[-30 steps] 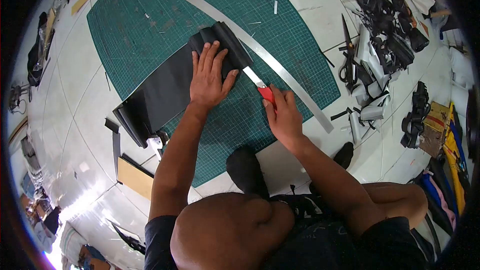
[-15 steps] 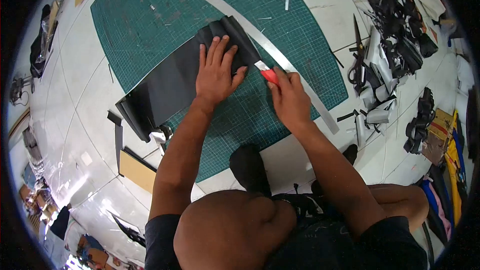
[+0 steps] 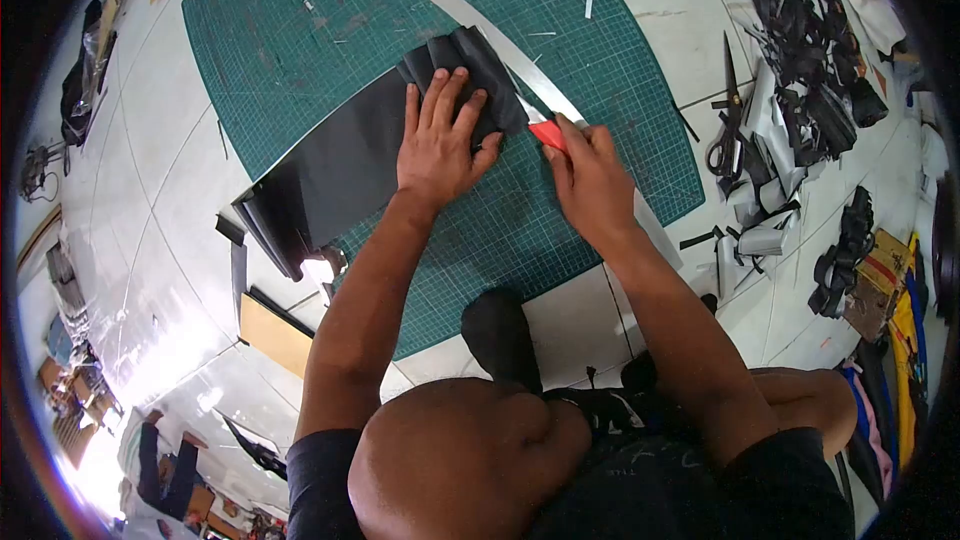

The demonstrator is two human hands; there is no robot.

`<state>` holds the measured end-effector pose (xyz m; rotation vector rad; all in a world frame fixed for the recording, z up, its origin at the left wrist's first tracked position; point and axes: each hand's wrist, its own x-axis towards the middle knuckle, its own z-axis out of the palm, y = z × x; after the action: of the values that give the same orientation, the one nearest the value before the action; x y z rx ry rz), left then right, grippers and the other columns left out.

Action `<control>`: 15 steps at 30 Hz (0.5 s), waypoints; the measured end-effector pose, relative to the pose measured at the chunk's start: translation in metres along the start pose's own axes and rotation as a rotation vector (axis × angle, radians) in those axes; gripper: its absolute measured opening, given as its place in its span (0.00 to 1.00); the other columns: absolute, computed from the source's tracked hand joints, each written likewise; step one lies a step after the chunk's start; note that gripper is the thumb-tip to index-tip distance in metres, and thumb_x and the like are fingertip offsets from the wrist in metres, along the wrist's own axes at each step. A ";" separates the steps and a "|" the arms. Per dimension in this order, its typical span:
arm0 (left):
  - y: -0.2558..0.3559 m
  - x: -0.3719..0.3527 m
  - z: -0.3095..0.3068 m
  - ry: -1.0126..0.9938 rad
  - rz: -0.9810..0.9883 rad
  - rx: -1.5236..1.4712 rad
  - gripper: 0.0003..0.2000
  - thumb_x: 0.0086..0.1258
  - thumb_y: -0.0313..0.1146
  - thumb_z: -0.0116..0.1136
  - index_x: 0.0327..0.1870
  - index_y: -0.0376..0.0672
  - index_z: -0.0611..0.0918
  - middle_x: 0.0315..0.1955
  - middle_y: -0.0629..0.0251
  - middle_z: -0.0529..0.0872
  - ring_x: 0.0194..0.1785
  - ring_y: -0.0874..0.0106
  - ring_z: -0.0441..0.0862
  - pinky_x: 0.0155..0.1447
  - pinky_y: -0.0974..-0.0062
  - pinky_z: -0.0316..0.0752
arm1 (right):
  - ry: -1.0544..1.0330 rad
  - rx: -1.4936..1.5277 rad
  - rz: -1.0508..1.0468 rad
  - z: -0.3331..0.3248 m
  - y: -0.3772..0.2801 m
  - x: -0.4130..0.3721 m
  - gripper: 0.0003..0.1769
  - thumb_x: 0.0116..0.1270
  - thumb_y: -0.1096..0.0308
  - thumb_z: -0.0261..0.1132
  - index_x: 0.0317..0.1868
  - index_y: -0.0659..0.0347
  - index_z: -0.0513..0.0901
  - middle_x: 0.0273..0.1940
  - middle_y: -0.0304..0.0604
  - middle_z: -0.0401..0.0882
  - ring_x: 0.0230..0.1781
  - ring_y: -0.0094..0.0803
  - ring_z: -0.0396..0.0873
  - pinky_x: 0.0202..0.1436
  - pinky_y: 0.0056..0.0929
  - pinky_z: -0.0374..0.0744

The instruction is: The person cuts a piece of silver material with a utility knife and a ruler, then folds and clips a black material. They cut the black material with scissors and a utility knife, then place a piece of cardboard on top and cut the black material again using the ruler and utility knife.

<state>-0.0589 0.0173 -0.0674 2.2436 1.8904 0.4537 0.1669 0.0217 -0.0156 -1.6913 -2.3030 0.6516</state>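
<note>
My left hand (image 3: 440,145) lies with its fingers spread on a folded sheet of black leather-like material (image 3: 340,155), pressing near its right end, where the layers bunch into folds. My right hand (image 3: 598,180) grips a red-handled utility knife (image 3: 547,134). Its blade is right at the sheet's right edge and points up and left. Just beyond the knife, a long steel ruler (image 3: 480,25) lies on the green cutting mat (image 3: 470,240), partly covered by my right hand and forearm. The left end of the sheet is rolled over at the mat's edge.
Scissors (image 3: 731,120) and a heap of black and white scraps (image 3: 780,155) lie on the tiled floor to the right. A tan board (image 3: 275,332) sits at lower left, near my left forearm. Small white offcuts (image 3: 589,4) are on the mat. Another person (image 3: 168,470) shows far back at lower left.
The knife has moved slightly up and right along the sheet's right edge, with its blade more steeply angled. My left hand stays pressed on the sheet. A person has appeared at lower left.
</note>
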 end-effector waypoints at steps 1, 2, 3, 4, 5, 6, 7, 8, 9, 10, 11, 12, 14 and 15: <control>0.001 0.000 -0.001 -0.009 0.002 -0.013 0.28 0.71 0.50 0.63 0.69 0.48 0.78 0.78 0.57 0.64 0.84 0.56 0.54 0.84 0.41 0.47 | -0.015 -0.015 0.012 -0.001 -0.003 0.004 0.24 0.77 0.61 0.65 0.68 0.64 0.78 0.49 0.49 0.77 0.44 0.39 0.84 0.42 0.35 0.85; 0.002 0.000 -0.003 -0.014 0.003 -0.023 0.28 0.71 0.50 0.63 0.69 0.48 0.77 0.78 0.57 0.64 0.84 0.54 0.55 0.84 0.40 0.46 | -0.014 0.003 0.018 -0.002 -0.002 0.005 0.24 0.77 0.61 0.65 0.68 0.63 0.78 0.49 0.49 0.76 0.44 0.40 0.84 0.42 0.36 0.85; 0.001 0.000 -0.004 -0.016 0.000 -0.032 0.28 0.72 0.49 0.63 0.69 0.48 0.76 0.78 0.56 0.64 0.84 0.53 0.55 0.85 0.40 0.45 | -0.014 0.020 0.017 -0.004 -0.001 0.004 0.24 0.77 0.61 0.65 0.68 0.63 0.79 0.49 0.49 0.76 0.44 0.41 0.83 0.42 0.37 0.85; -0.001 0.000 -0.005 -0.009 -0.007 -0.028 0.28 0.72 0.49 0.63 0.69 0.48 0.76 0.78 0.56 0.64 0.84 0.53 0.55 0.85 0.40 0.45 | -0.019 0.036 0.018 -0.004 0.001 0.004 0.24 0.77 0.61 0.65 0.67 0.62 0.79 0.49 0.49 0.76 0.44 0.42 0.83 0.43 0.38 0.85; 0.000 0.000 -0.004 -0.009 -0.005 -0.030 0.28 0.72 0.49 0.64 0.69 0.48 0.76 0.78 0.56 0.64 0.84 0.53 0.55 0.85 0.40 0.45 | -0.001 0.034 -0.002 0.000 0.003 0.008 0.23 0.77 0.60 0.64 0.67 0.61 0.79 0.49 0.49 0.76 0.45 0.44 0.83 0.44 0.41 0.85; 0.001 0.000 -0.003 -0.010 0.001 -0.034 0.27 0.72 0.49 0.64 0.69 0.48 0.76 0.77 0.56 0.64 0.84 0.53 0.55 0.85 0.40 0.46 | 0.018 0.032 -0.016 0.004 0.003 0.017 0.23 0.78 0.59 0.63 0.67 0.60 0.79 0.49 0.50 0.76 0.45 0.46 0.83 0.45 0.43 0.85; 0.001 0.002 -0.003 -0.006 0.005 -0.033 0.27 0.72 0.49 0.64 0.69 0.48 0.76 0.77 0.56 0.64 0.84 0.53 0.55 0.85 0.40 0.46 | 0.040 0.032 -0.037 0.009 0.002 0.030 0.23 0.78 0.58 0.63 0.67 0.59 0.79 0.50 0.51 0.76 0.45 0.48 0.83 0.46 0.46 0.85; 0.000 0.001 -0.003 -0.005 0.007 -0.030 0.27 0.72 0.49 0.64 0.69 0.48 0.76 0.77 0.56 0.64 0.84 0.53 0.55 0.85 0.40 0.46 | 0.051 0.027 -0.039 0.015 -0.001 0.044 0.23 0.78 0.57 0.62 0.66 0.59 0.79 0.50 0.52 0.76 0.45 0.49 0.83 0.46 0.48 0.85; 0.000 0.000 -0.004 -0.005 0.009 -0.027 0.27 0.72 0.49 0.64 0.69 0.48 0.76 0.77 0.56 0.64 0.84 0.53 0.55 0.85 0.40 0.46 | 0.062 0.024 -0.041 0.020 -0.006 0.060 0.23 0.78 0.55 0.62 0.66 0.58 0.79 0.50 0.53 0.76 0.45 0.51 0.82 0.47 0.49 0.84; -0.002 0.001 -0.004 -0.007 0.008 -0.023 0.27 0.72 0.49 0.64 0.69 0.48 0.76 0.77 0.56 0.64 0.84 0.53 0.55 0.85 0.40 0.46 | 0.078 0.019 -0.046 0.022 -0.010 0.077 0.23 0.79 0.54 0.61 0.66 0.58 0.79 0.50 0.54 0.76 0.45 0.53 0.82 0.48 0.51 0.84; -0.002 0.000 -0.004 -0.007 0.005 -0.023 0.27 0.72 0.49 0.63 0.69 0.48 0.75 0.77 0.56 0.64 0.84 0.53 0.55 0.85 0.40 0.46 | 0.132 0.044 0.017 0.020 -0.011 0.094 0.24 0.79 0.53 0.60 0.66 0.58 0.78 0.50 0.55 0.76 0.45 0.54 0.82 0.48 0.52 0.83; -0.001 -0.001 -0.003 -0.010 0.000 -0.028 0.27 0.73 0.50 0.63 0.69 0.49 0.75 0.77 0.56 0.64 0.84 0.53 0.55 0.85 0.39 0.46 | 0.181 0.067 0.083 0.012 -0.013 0.109 0.24 0.79 0.52 0.60 0.66 0.58 0.78 0.51 0.56 0.76 0.45 0.55 0.82 0.48 0.52 0.83; -0.001 -0.002 -0.002 -0.034 -0.005 -0.019 0.29 0.73 0.51 0.63 0.71 0.49 0.74 0.78 0.55 0.62 0.84 0.52 0.53 0.85 0.40 0.46 | 0.260 0.108 0.125 -0.002 -0.009 0.122 0.25 0.79 0.51 0.59 0.67 0.58 0.78 0.51 0.58 0.76 0.45 0.55 0.82 0.49 0.51 0.82; -0.002 -0.001 -0.003 -0.045 -0.004 -0.013 0.30 0.73 0.52 0.63 0.71 0.49 0.74 0.79 0.54 0.61 0.85 0.51 0.53 0.85 0.40 0.45 | 0.293 0.129 0.102 -0.013 0.002 0.124 0.25 0.80 0.51 0.59 0.67 0.59 0.77 0.51 0.58 0.76 0.46 0.55 0.81 0.49 0.51 0.82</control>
<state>-0.0615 0.0161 -0.0655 2.2219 1.8645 0.4102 0.1346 0.1417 -0.0165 -1.7239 -1.9451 0.5187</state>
